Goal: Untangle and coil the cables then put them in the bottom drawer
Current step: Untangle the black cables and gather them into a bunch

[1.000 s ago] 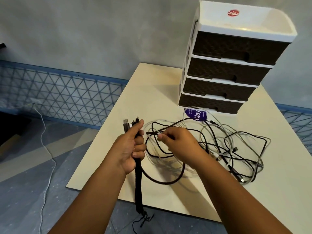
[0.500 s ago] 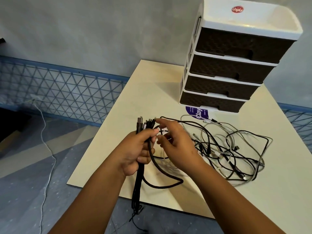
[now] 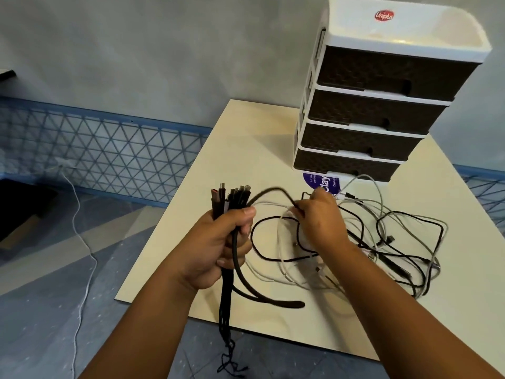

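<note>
Left hand (image 3: 218, 247) fisted round a bundle of cable ends (image 3: 231, 198); right hand (image 3: 321, 222) pinching a black cable (image 3: 270, 191), now pulled rightward off the bundle. Tangled cables (image 3: 396, 242) on bench (image 3: 246, 149) before drawer unit (image 3: 382, 105); bottom drawer (image 3: 344, 165) closed, contents hidden.

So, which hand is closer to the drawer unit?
Right. The right hand pinches a black cable over the table, just in front of the drawer unit. The left hand grips the bundle further left, near the table's edge.
</note>
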### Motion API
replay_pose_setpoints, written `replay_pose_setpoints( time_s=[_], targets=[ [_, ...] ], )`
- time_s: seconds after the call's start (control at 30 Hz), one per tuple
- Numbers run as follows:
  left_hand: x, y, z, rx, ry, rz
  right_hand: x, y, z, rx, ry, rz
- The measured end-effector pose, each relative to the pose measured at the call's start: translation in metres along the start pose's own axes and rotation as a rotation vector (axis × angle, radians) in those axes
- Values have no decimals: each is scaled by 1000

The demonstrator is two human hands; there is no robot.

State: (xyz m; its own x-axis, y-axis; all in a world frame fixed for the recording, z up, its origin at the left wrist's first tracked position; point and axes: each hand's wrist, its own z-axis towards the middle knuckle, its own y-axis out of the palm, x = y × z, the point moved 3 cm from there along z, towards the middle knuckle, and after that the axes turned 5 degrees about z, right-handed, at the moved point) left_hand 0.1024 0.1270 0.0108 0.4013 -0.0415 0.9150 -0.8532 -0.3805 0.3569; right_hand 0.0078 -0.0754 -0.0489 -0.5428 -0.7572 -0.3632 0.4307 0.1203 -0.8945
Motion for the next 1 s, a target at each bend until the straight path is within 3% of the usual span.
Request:
replay_pose_setpoints(
  time_s=[0.13, 0.27, 0.33, 0.43, 0.5, 0.63, 0.8, 1.0],
  targets=[
    [2, -5, 9, 132, -16, 3, -23, -49, 16, 106, -4, 78],
    [-2, -4, 15, 198, -73, 14, -36, -102, 28, -138, 257, 815],
    [-5, -3, 17, 200, -93, 23, -41, -121, 31, -180, 261, 1002],
    [-6, 2, 20, 216, -97, 58, -47, -138, 34, -47, 201, 948],
    [-5, 7, 22, 225, -92, 78, -60, -145, 34, 16, 87, 1044],
    [-7, 17, 28, 208, -48, 53, -92, -148, 30, -20, -114, 1265],
    [-10, 25, 33, 243, 14, 12, -112, -113, 23, -324, -95, 1257],
    [-7, 16, 29, 216, 24, 23, -95, -106, 18, -141, 3, 1375]
  ],
)
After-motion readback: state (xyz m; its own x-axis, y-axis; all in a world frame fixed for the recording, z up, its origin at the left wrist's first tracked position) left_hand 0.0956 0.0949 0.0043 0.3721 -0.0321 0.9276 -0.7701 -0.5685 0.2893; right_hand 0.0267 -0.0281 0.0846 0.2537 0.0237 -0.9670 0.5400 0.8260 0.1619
